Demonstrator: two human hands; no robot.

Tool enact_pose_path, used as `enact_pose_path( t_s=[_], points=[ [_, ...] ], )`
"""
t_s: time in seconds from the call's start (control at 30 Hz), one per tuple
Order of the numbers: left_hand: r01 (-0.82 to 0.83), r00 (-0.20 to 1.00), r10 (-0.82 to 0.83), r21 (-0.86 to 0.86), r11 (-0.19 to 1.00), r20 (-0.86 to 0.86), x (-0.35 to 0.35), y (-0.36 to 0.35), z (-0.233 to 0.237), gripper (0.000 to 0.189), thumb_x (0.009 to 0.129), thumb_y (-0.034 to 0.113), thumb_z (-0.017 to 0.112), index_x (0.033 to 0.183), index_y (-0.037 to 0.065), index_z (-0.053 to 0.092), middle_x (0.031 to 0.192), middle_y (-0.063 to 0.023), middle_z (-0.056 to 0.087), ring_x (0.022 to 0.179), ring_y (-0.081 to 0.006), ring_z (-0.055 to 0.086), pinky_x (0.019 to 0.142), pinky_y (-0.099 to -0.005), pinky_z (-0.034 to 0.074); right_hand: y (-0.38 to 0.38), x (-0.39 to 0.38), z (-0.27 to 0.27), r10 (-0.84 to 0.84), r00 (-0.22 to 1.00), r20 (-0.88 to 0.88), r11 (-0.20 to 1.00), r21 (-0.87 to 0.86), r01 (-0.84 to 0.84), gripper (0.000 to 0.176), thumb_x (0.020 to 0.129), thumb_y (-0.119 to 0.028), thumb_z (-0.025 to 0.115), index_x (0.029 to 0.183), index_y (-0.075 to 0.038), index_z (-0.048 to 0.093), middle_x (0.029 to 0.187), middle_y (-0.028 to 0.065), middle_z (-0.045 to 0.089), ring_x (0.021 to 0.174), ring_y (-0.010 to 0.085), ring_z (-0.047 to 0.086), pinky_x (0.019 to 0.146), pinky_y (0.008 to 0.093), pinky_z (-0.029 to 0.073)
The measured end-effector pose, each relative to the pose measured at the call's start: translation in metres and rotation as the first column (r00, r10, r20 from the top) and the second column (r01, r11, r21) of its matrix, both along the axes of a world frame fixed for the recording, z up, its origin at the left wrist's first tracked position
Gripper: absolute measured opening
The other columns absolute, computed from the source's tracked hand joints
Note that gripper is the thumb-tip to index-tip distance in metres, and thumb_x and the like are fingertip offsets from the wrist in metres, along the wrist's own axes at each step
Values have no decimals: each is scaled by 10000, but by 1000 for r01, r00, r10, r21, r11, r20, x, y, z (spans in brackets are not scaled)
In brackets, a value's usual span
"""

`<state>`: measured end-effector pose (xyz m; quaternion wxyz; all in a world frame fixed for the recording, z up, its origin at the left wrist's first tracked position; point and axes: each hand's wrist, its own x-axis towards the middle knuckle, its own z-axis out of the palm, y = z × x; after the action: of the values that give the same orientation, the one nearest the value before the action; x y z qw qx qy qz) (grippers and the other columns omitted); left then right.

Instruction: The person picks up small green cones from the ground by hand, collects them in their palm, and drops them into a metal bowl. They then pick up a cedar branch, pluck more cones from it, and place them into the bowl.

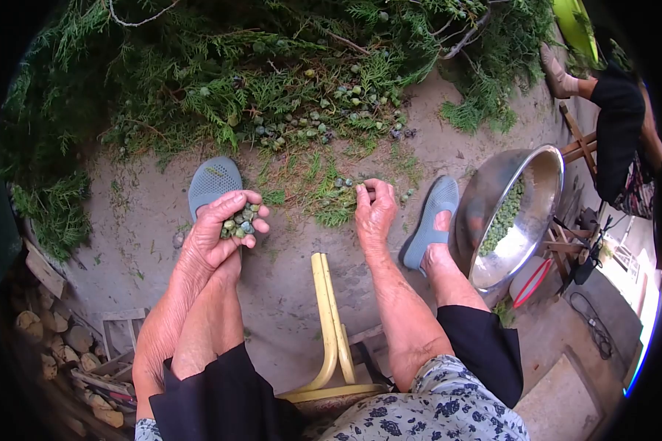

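My left hand (pixel 212 234) is cupped palm up above my left shoe, its fingers curled round a handful of green and bluish cones (pixel 240 223). Low over the ground, my right hand (pixel 375 213) has its fingertips drawn together in a pinch; whatever is between them is too small to make out. Just left of those fingertips, a few loose cones (pixel 340 183) lie beside a green sprig (pixel 335 209). More cones (pixel 312 128) are scattered in front of a large heap of cut evergreen branches (pixel 257 66).
A large metal basin (pixel 485 191) with green cones inside tilts beside my right shoe (pixel 435 220). A yellow frame (pixel 324 316) stands between my legs. Chopped logs (pixel 59 338) lie at left. Another person's leg (pixel 610 95) is at right, near a wooden stool (pixel 577 143).
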<state>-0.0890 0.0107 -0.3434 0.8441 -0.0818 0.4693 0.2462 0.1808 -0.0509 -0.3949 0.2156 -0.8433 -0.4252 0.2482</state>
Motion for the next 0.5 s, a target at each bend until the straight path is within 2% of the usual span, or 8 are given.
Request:
enact_pose_path(
  t_s=[0.1,0.17,0.2,0.27,0.3,0.37,0.5],
  points=[
    [2,1000,-2,10,1000,14,0,0,-1,221,904,171,568,1017,-18,582,877,-172,641,707,-240,672,472,-293,565,2,-5,9,-75,994,-80,997,27,77,185,743,-20,670,920,-40,624,833,123,556,755,272,576,671,373,464],
    [3,1000,-3,10,1000,10,0,0,0,219,906,168,565,1017,-19,581,879,-173,641,706,-240,672,472,-293,565,6,-7,10,149,984,102,978,134,-162,192,771,-12,653,958,-43,628,825,99,571,635,173,570,628,306,471],
    [2,1000,-3,13,1000,7,0,0,0,216,908,165,562,1018,-20,580,880,-173,640,705,-241,671,472,-293,565,6,-7,8,149,984,102,977,136,-162,192,771,-12,653,958,-43,628,825,99,571,635,173,570,628,306,471],
    [15,1000,-15,9,1000,-11,2,1,2,214,901,180,573,1009,-5,573,878,-168,632,701,-236,664,464,-286,555,8,-7,3,260,954,149,954,111,-277,182,781,-20,643,958,-59,631,851,106,566,628,188,562,626,315,466],
    [26,999,-26,3,1000,-29,2,1,3,214,894,194,583,1000,10,567,875,-163,625,697,-232,656,457,-279,545,8,-7,2,261,954,148,954,111,-278,182,781,-20,643,958,-59,631,851,106,566,628,188,562,626,315,466],
    [26,999,-26,5,1000,-29,1,0,1,217,897,195,581,1003,7,566,875,-164,625,700,-233,657,460,-280,547,9,-6,2,197,980,37,980,-29,-196,162,788,-30,642,948,-48,620,863,99,561,651,185,563,617,324,465],
    [32,998,-32,4,999,-46,3,2,3,232,902,200,576,1025,4,564,881,-171,626,711,-236,658,481,-286,558,8,-17,18,128,992,7,992,19,-128,146,793,-39,648,932,-41,605,852,95,558,686,184,570,613,334,465]
  ],
)
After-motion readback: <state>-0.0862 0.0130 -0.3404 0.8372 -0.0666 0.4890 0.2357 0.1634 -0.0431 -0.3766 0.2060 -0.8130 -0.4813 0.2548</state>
